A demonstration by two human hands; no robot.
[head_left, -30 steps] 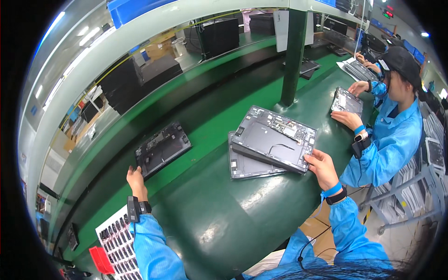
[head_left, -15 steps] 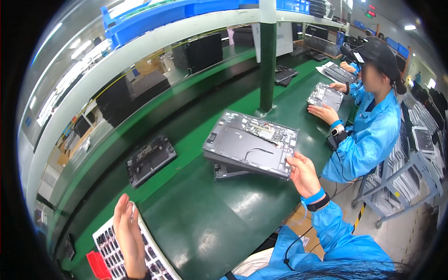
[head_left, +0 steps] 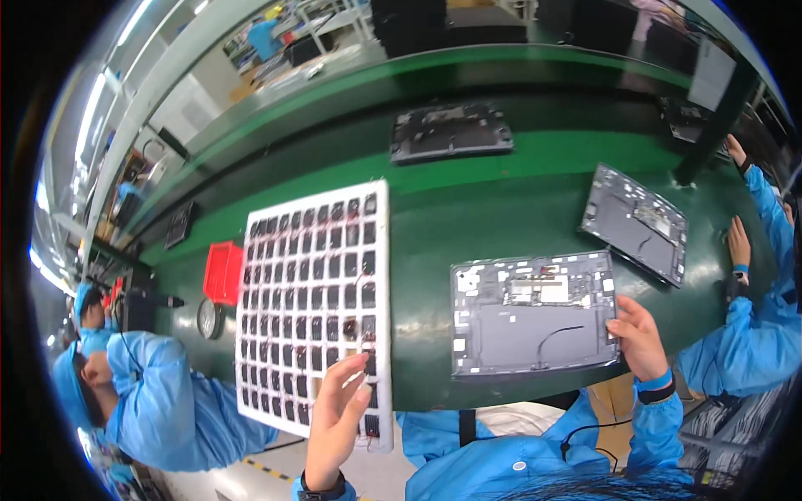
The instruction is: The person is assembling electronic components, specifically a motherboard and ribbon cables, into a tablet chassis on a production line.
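My right hand (head_left: pixel 642 341) grips the right edge of a grey tablet housing (head_left: pixel 535 321), its fingers partly behind it. The housing's inner side faces up, showing a circuit board along its upper half and a thin black cable. To the left, my left hand (head_left: pixel 336 417) reaches over the lower right part of a white foam tray (head_left: pixel 386 250). Its thumb and fingers are apart, with nothing visible between them. Rows of small black parts with thin reddish wires fill most pockets of the tray.
A second open housing (head_left: pixel 639 225) lies angled at the right, another (head_left: pixel 451 134) at the back. Left of the tray are a red bin (head_left: pixel 222 273) and a round dish (head_left: pixel 209 319). Co-workers in blue sit at left (head_left: pixel 167 392) and right (head_left: pixel 752 359). A green post (head_left: pixel 710 134) rises at right.
The view has swung left. My right hand has brought the housing away from the one beneath it, nearer to me. My left hand has moved to the tray's right side.
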